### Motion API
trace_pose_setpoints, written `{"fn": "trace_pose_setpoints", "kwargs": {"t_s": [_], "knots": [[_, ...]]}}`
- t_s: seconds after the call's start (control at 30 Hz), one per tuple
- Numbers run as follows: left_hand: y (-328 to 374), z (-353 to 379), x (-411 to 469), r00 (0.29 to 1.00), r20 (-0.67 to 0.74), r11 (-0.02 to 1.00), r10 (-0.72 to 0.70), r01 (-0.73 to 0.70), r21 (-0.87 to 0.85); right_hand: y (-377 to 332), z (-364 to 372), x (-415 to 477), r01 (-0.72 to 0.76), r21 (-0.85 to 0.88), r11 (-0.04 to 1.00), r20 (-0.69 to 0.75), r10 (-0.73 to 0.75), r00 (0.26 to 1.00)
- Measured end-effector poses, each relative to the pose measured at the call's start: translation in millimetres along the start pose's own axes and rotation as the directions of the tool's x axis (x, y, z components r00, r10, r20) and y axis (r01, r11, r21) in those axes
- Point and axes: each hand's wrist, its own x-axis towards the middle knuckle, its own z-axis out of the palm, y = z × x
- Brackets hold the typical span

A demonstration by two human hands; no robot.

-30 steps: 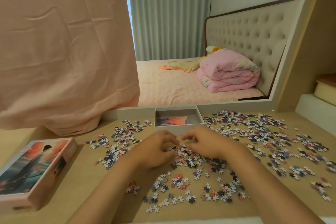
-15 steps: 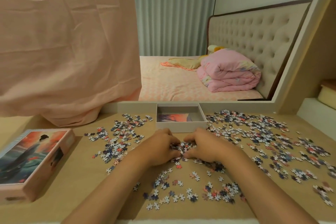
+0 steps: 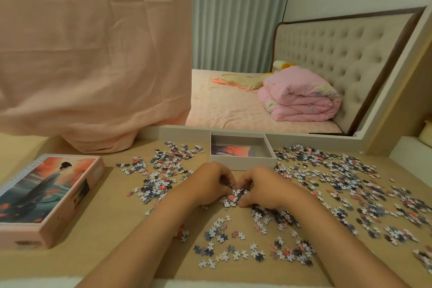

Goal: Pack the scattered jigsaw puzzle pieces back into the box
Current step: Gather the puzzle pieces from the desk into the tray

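Drawn closer together since before: left hand [image 3: 210, 184] and right hand [image 3: 259, 188], fingers curled, cupping a heap of pieces [image 3: 233, 196] just before the box [image 3: 243, 162]. Scoop nearly ready; box nearly empty.

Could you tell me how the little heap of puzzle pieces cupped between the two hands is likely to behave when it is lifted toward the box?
The heap of puzzle pieces looks loose, not interlocked, so some will probably spill as the left hand and right hand rise. The pieces seem thin and light, so weight should not matter. The open box sits just beyond, so the carry is short.
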Motion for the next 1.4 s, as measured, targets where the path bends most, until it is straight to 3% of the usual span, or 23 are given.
{"fn": "trace_pose_setpoints", "kwargs": {"t_s": [0.33,0.47,0.67,0.8,0.87,0.97,1.07,1.13,1.27,1.4], "knots": [[-4,-14,11,0.996,-0.094,0.969,-0.004,-0.019,-0.246,6,-15,11,0.052,0.289,0.956,-0.070,-0.033,0.997],[5,-30,37,0.981,-0.196,0.965,-0.002,-0.050,-0.258,6,-39,24,0.078,0.438,0.896,-0.191,0.008,0.982],[1,-39,86,0.969,-0.245,0.994,-0.035,0.007,-0.113,14,-55,73,0.121,0.286,0.950,-0.497,0.039,0.867],[-8,-29,94,0.983,-0.180,0.982,0.027,0.007,0.190,19,-44,95,0.066,0.107,0.992,-0.330,-0.028,0.944],[-17,-26,93,0.972,-0.221,0.948,0.083,-0.009,0.318,22,-40,97,0.080,0.071,0.994,-0.302,-0.055,0.952],[-21,-29,87,0.962,-0.256,0.950,0.094,-0.009,0.313,26,-37,94,0.122,0.064,0.990,-0.341,-0.093,0.935],[-18,-35,75,0.975,-0.187,0.961,0.118,-0.064,0.271,24,-34,90,0.124,-0.012,0.992,-0.299,-0.122,0.946],[-21,-38,67,0.974,-0.160,0.937,0.160,-0.099,0.335,21,-30,85,0.139,-0.017,0.990,-0.319,-0.137,0.938],[-25,-40,58,0.975,-0.166,0.933,0.147,-0.081,0.350,6,-23,61,0.218,-0.150,0.964,-0.476,-0.264,0.839],[-26,-40,45,0.958,-0.228,0.927,0.175,-0.083,0.365,-17,-7,43,0.358,-0.121,0.926,-0.287,-0.378,0.880]]}}
